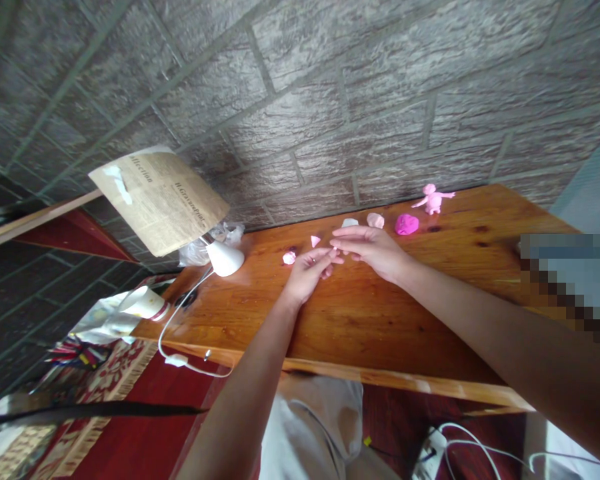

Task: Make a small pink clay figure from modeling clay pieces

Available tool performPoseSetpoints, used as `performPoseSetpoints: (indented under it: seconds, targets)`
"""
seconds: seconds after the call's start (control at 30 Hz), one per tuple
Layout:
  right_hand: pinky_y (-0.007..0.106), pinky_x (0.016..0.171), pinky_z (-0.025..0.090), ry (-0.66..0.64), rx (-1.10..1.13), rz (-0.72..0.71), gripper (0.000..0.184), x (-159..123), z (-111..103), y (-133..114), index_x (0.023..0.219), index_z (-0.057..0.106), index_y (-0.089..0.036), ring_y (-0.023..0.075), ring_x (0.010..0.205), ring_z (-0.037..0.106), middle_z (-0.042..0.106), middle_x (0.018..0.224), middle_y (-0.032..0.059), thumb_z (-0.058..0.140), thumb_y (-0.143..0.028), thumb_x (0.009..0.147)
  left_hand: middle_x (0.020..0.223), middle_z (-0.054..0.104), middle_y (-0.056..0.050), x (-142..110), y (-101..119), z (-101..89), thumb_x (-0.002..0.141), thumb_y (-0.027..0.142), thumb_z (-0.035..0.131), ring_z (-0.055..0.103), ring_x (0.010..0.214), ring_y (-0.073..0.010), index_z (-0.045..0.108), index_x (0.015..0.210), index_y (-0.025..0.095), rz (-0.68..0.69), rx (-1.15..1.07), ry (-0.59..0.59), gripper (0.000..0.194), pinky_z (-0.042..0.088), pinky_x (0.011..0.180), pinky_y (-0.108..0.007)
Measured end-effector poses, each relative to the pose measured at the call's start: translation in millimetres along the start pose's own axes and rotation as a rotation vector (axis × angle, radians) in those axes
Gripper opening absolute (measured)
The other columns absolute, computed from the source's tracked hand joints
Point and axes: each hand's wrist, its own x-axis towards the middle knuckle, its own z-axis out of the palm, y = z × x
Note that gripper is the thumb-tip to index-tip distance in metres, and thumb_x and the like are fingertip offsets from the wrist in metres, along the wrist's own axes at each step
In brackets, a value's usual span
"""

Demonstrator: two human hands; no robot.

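Over the wooden table, my left hand [311, 272] and my right hand [369, 248] meet with fingertips pinched together. Between them is a tiny pale piece of modelling clay [335, 249], mostly hidden by the fingers. Left of my hands lie a small pale pink clay ball [289, 257] and a pink clay triangle [315, 241]. Behind my right hand are a white clay lump [350, 223] and a light pink one [375, 220]. Farther right sits a bright magenta clay lump [407, 225]. A pink clay figure [433, 199] with outstretched arms stands upright near the wall.
A lamp with a newsprint shade [160, 200] and white base [225, 259] stands on the left of the table [370, 327], its cord hanging over the edge. Beside it are a crumpled plastic bag [195, 253] and a tipped paper cup [145, 303]. A brick-patterned wall [310, 120] runs behind.
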Motion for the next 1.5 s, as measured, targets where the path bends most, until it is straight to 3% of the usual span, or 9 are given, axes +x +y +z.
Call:
performPoseSetpoints:
  seconds: [0.2, 0.47, 1.03, 1.37, 1.5]
  targets:
    - [0.024, 0.054, 0.037, -0.004, -0.010, 0.012, 0.045, -0.5, 0.9, -5.4, 0.088, 0.076, -0.018, 0.0124, 0.066, 0.060, 0.071, 0.073, 0.0017, 0.091, -0.042, 0.053, 0.084, 0.077, -0.008, 0.3, -0.2, 0.3, 0.075, 0.052, 0.079, 0.045, 0.055, -0.0068, 0.079, 0.087, 0.016, -0.003, -0.019, -0.013, 0.038, 0.031, 0.052, -0.023]
    - [0.023, 0.054, 0.033, -0.055, -0.080, 0.064, 0.041, -3.9, 2.8, -7.9, 0.079, 0.077, -0.018, 0.0128, 0.070, 0.058, 0.070, 0.074, 0.0044, 0.084, -0.054, 0.060, 0.081, 0.076, -0.006, 1.0, 1.6, -0.9, 0.067, 0.049, 0.085, 0.047, 0.055, -0.0060, 0.077, 0.085, 0.017, -0.028, -0.139, 0.028, 0.037, 0.031, 0.052, -0.021]
    - [0.023, 0.053, 0.035, -0.076, -0.103, 0.015, 0.040, -2.8, 2.6, -3.3, 0.089, 0.078, -0.019, 0.0137, 0.069, 0.059, 0.071, 0.076, 0.0049, 0.082, -0.049, 0.064, 0.079, 0.075, -0.006, 1.5, 2.7, -1.0, 0.068, 0.049, 0.085, 0.046, 0.056, -0.0065, 0.077, 0.082, 0.017, -0.028, -0.129, 0.001, 0.036, 0.031, 0.053, -0.022]
    - [0.023, 0.053, 0.035, -0.048, -0.056, 0.019, 0.040, -1.5, 0.8, -6.5, 0.079, 0.073, -0.017, 0.0118, 0.067, 0.055, 0.067, 0.073, 0.0023, 0.084, -0.052, 0.062, 0.079, 0.076, -0.008, 0.5, 3.9, 0.1, 0.071, 0.056, 0.081, 0.048, 0.056, -0.0071, 0.078, 0.085, 0.015, -0.057, -0.133, -0.019, 0.044, 0.033, 0.053, -0.022]
    - [0.023, 0.052, 0.034, -0.034, -0.048, 0.027, 0.043, -1.8, 0.9, -6.6, 0.078, 0.073, -0.017, 0.0112, 0.066, 0.054, 0.065, 0.072, 0.0016, 0.085, -0.054, 0.061, 0.077, 0.076, -0.007, 0.1, 4.4, -0.5, 0.068, 0.052, 0.084, 0.050, 0.056, -0.0073, 0.078, 0.088, 0.015, -0.077, -0.166, -0.008, 0.042, 0.034, 0.053, -0.021]
